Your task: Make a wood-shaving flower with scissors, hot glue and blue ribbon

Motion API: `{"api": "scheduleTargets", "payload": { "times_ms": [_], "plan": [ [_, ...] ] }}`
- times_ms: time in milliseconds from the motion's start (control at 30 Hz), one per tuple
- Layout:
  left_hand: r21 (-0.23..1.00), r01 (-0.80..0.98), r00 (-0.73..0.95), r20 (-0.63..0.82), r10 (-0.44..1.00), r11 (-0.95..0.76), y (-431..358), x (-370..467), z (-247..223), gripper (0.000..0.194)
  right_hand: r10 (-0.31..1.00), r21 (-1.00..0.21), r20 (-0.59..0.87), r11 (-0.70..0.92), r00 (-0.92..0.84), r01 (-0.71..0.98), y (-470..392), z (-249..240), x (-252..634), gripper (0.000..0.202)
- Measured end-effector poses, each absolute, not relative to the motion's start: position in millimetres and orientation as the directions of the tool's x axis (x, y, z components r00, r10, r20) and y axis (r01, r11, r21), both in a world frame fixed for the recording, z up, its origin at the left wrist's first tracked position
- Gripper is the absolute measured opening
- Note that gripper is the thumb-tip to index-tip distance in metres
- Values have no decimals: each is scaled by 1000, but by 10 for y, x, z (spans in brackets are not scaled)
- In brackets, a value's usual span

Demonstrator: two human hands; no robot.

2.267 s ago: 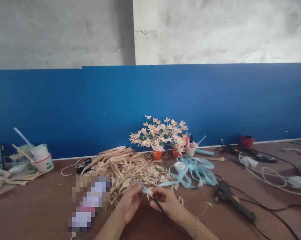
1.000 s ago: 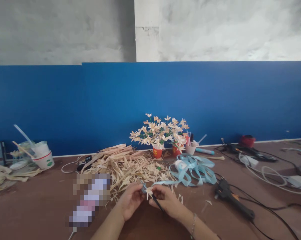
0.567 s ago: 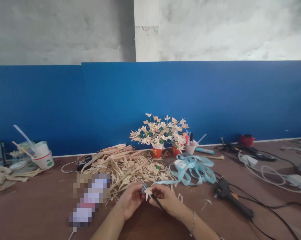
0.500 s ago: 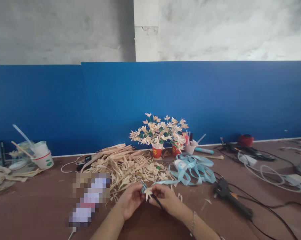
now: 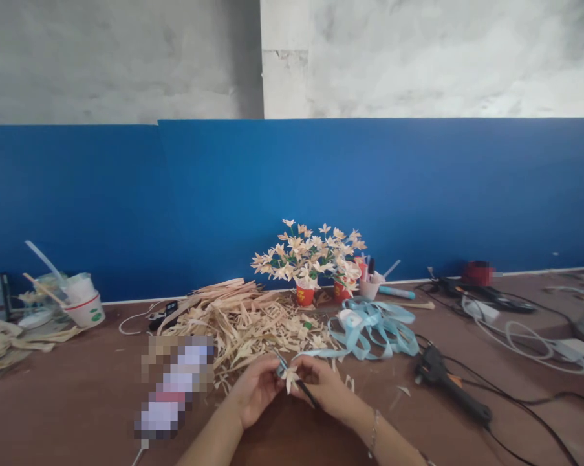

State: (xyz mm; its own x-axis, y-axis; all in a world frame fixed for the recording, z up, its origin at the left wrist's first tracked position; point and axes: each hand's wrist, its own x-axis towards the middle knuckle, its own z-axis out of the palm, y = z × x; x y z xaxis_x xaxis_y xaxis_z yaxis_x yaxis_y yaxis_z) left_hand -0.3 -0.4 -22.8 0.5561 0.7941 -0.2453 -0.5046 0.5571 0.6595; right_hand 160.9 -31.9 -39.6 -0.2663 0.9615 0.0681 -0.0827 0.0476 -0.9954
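Just above the table, my left hand (image 5: 259, 389) is closed, fingertips pinched at a small cream flower (image 5: 290, 379) with pointed petals. A short bit of light blue ribbon (image 5: 281, 367) shows at those fingertips, beside the flower. My right hand (image 5: 328, 389) faces it with bent fingers, closed on a thin dark tool (image 5: 308, 393) whose kind I cannot make out. From the loose heap of light blue ribbon (image 5: 374, 327), one strand runs to the right fingers; whether they grip it is hidden.
Behind my hands lies a heap of dried husk strips and scraps (image 5: 257, 320). Red cups (image 5: 304, 296) hold similar flowers. A black glue gun (image 5: 449, 385) with cables lies on the right. A white cup (image 5: 85, 310) stands at left, and a blurred-out object (image 5: 175, 388) lies nearer.
The flower has turned slightly and shows more of its petals. Both hands stay almost in place, and the dark tool has tilted a little.
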Motion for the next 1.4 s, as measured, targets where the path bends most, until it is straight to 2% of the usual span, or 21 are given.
{"api": "scheduleTargets", "payload": {
  "times_ms": [433, 700, 900, 1000, 1100, 1167, 1233, 1300, 1400],
  "plan": [
    [673, -516, 554, -209, 806, 530, 3, 5, -227, 4, 974, -995, 86, 73, -212, -67, -276, -477, 1600, 34],
    [686, -495, 563, -213, 798, 533, -15, 7, -230, 4, 958, -995, 52, 25, -280, -99, -336, -348, 1610, 34],
    [681, -508, 561, -202, 802, 527, -20, 14, -217, 5, 976, -996, -2, -22, -217, -91, -338, -280, 1635, 36],
    [669, -512, 542, -236, 807, 539, -7, -4, -195, 7, 982, -998, 18, 5, -187, -69, -316, -258, 1711, 37],
    [679, -488, 521, -277, 807, 548, 28, -52, -158, 13, 989, -997, 30, 40, -143, 70, -291, -269, 1803, 38],
    [718, -497, 479, -242, 844, 488, 57, -90, -128, 15, 996, -962, 53, 69, -67, 265, -292, -269, 1853, 36],
    [769, -511, 418, -168, 892, 384, 80, -124, -98, 14, 997, -855, 80, 64, 10, 514, -322, -240, 1881, 32],
    [814, -502, 365, -106, 925, 291, 92, -149, -74, 13, 995, -698, 88, 29, 45, 716, -380, -180, 1878, 27],
    [838, -502, 306, -60, 950, 214, 90, -167, -56, 7, 997, -513, 82, 31, 12, 858, -491, -77, 1815, 24]
  ]
}}
